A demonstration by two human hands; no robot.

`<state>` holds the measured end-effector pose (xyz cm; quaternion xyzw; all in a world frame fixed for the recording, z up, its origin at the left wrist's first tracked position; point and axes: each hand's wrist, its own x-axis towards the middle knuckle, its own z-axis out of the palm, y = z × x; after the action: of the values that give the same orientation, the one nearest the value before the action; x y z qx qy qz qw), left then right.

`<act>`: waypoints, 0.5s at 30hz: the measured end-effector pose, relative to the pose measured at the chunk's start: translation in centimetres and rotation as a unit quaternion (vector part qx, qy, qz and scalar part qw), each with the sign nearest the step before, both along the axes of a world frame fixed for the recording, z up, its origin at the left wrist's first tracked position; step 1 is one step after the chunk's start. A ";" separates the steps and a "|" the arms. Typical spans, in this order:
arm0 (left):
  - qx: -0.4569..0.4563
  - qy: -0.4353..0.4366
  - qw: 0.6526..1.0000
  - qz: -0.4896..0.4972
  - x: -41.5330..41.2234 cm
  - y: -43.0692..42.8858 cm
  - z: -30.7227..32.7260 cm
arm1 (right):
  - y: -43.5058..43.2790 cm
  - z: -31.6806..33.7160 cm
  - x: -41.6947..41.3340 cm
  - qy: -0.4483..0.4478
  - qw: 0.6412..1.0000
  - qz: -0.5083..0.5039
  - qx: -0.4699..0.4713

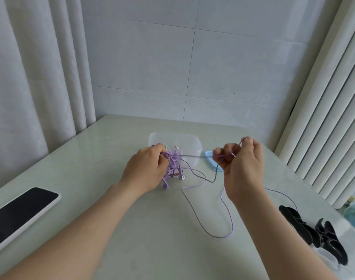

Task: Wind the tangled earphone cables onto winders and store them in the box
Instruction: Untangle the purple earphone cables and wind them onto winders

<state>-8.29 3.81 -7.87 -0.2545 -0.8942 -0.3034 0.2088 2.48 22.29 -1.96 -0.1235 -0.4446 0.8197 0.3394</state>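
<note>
My left hand (146, 168) grips a tangled bundle of purple earphone cable (172, 168), held just above the table with earbuds dangling from it. My right hand (241, 164) pinches a strand of the same purple cable, stretched taut from the bundle. The loose end of that cable (223, 223) loops across the table in front of my right wrist. A clear plastic box (190, 144) stands open behind my hands. Black winders (312, 231) lie at the right edge of the table.
A blue lid (211, 158) lies right of the box, partly behind my right hand. A phone in a white case (21, 215) rests face up at the left on the pale green table (132, 229). Curtains hang on both sides, with a tiled wall behind.
</note>
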 end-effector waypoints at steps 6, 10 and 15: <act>-0.014 0.001 1.000 -0.020 0.4 0.6 -0.2 | -0.1 -0.9 -0.2 -0.151 0.945 0.064 0.284; -0.050 0.054 0.997 -0.011 0.6 0.8 0.1 | -1.4 -2.9 -0.4 -0.186 0.762 0.003 0.620; -0.027 0.057 0.998 -0.031 0.8 0.6 0.3 | -1.2 -2.1 -0.3 -0.131 0.787 0.063 0.599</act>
<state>-7.49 4.44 -7.55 -0.3040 -0.8804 -0.2708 0.2432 2.20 21.06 -4.06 0.0266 -0.8934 0.3846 0.2308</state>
